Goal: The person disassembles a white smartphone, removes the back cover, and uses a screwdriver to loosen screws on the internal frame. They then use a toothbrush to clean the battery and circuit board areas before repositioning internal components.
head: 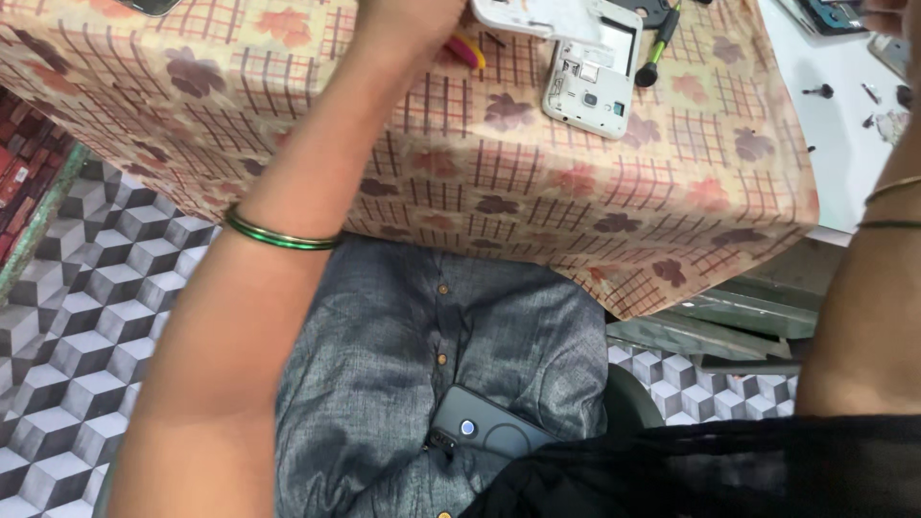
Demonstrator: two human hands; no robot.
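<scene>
Over a floor of grey cube-pattern tiles, a dark phone lies on the grey-clothed lap at 6 o'clock, the leaf-print desk beyond carries an opened white phone at 12, beside the left hand, fingers out of frame, spread or closed I cannot tell.

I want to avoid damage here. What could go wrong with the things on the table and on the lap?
1. The dark phone lies loose on the grey clothing over the lap; a leg movement might slide it onto the tiled floor.
2. The opened white phone has its inside exposed, near the left arm; a brush could push it.
3. Small dark parts lie loose on the white surface and may roll away.
</scene>
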